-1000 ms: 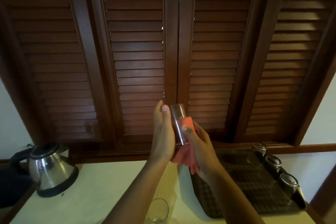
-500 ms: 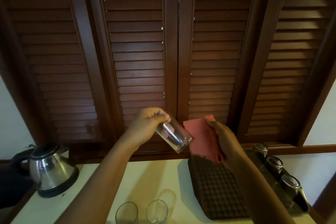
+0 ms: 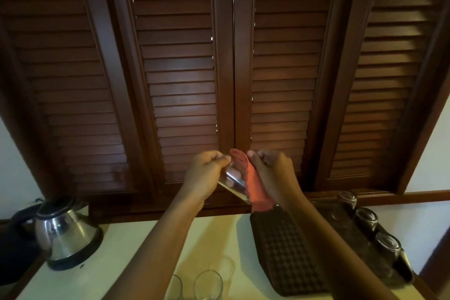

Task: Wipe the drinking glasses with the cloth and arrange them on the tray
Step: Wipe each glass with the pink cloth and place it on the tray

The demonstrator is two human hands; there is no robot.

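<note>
Here, from the shiny steel kettle (image 3: 65,231) at lower left, the left hand (image 3: 207,175) curls its fingers round a tilted clear drinking glass (image 3: 233,181) at centre, the right hand (image 3: 272,173) pinches a salmon-pink cloth (image 3: 250,182) against it, above the dark woven tray (image 3: 289,256) on the pale bench (image 3: 131,263) at lower right.

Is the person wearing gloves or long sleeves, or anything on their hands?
No gloves and no sleeves show. The left hand and right hand are bare, and both forearms are uncovered right down to the bottom edge of the picture. I can see no watch, bracelet or ring on either one, though the light is dim. The fingernails look short and plain.
</note>
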